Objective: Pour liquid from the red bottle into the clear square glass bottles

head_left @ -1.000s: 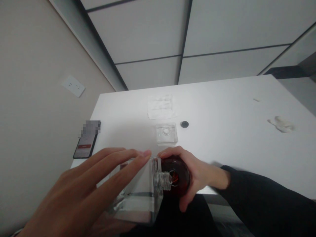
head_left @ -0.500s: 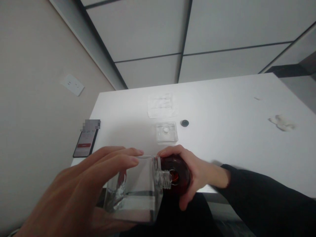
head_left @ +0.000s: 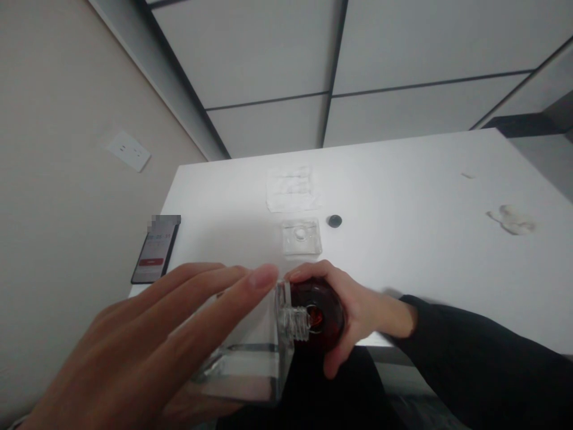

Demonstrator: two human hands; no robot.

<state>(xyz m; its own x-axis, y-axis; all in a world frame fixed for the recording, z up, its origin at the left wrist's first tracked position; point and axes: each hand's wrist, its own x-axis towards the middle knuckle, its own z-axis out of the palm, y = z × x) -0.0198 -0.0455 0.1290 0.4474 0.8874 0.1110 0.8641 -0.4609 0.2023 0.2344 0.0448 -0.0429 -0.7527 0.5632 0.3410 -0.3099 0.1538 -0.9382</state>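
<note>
My left hand [head_left: 165, 340] is closed around a clear square glass bottle [head_left: 250, 358], tipped on its side with clear liquid in it. The bottle's threaded neck points right, at the mouth of a dark red-brown round bottle [head_left: 326, 298]. My right hand [head_left: 353, 304] wraps around that round bottle from the right, thumb and fingers on opposite sides. The two mouths meet or nearly meet; I cannot tell whether they touch. Just beyond them on the white table [head_left: 403, 209] lies a clear glass piece [head_left: 301, 237] with a round hollow.
A dark round cap [head_left: 335, 221] lies right of the glass piece, and a white tissue or cloth [head_left: 289, 189] lies behind it. A phone [head_left: 154, 254] rests at the left table edge. Crumpled whitish scraps [head_left: 510, 220] are at the right. A wall socket [head_left: 129, 150] is at left.
My left index finger has slid right along the top of the clear bottle, toward its shoulder. Both bottles and my right hand keep nearly the same position.
</note>
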